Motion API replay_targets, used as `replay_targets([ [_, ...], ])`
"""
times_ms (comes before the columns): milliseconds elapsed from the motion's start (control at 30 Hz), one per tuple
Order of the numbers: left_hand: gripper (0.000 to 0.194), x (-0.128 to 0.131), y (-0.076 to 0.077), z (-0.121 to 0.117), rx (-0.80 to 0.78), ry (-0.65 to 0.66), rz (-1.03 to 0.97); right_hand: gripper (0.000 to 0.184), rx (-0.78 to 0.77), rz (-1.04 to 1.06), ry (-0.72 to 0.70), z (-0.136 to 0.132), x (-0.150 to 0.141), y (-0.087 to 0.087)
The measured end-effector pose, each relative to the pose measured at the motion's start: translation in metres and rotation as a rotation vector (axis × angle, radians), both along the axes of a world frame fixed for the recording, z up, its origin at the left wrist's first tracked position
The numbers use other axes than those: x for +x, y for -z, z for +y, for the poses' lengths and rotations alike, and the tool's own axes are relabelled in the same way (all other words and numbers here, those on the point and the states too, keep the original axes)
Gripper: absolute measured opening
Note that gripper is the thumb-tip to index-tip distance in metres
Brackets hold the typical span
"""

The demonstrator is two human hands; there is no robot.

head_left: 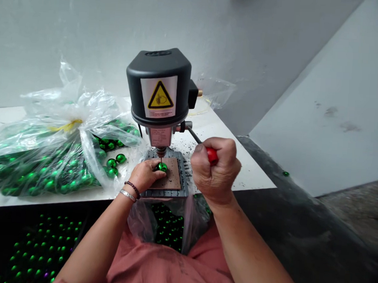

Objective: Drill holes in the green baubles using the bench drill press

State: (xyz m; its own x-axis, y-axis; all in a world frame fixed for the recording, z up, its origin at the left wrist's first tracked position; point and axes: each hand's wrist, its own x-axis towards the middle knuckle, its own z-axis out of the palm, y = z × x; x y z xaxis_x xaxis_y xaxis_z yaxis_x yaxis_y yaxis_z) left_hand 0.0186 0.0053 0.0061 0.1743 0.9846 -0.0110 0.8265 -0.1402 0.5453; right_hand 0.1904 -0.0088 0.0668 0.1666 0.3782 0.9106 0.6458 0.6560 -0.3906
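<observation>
A small bench drill (160,88) with a black hood and a yellow warning label stands on the white table (254,171). My left hand (145,175) pinches a shiny green bead (162,166) on the brown pad (172,179) directly under the drill bit. My right hand (215,171) is closed in a fist around the red knob (212,155) of the drill's feed lever, to the right of the drill.
A clear plastic bag (47,150) full of green beads lies at the left, with loose beads (116,160) spilling from its mouth. Another bag of beads (167,225) hangs below the table edge at my lap. Dark drilling dust is scattered around the drill. One bead (285,174) lies on the floor at right.
</observation>
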Motion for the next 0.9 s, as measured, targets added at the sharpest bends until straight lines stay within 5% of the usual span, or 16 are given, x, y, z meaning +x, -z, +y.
replay_targets([
  [400,0.017,0.001,0.0,-0.003,0.012,-0.014,-0.057,0.005,-0.03,0.12,0.0,-0.001,-0.008,0.017],
  [667,0.017,0.001,0.002,-0.004,0.018,-0.036,-0.1,0.012,-0.042,0.165,-0.14,0.0,-0.008,0.039],
  [767,0.018,0.001,0.004,-0.002,0.037,-0.03,-0.119,0.007,-0.004,0.163,-0.116,0.003,-0.006,0.021],
  [900,0.027,0.001,0.006,-0.003,0.033,-0.053,-0.155,0.005,0.035,0.099,0.019,0.015,-0.006,-0.028],
])
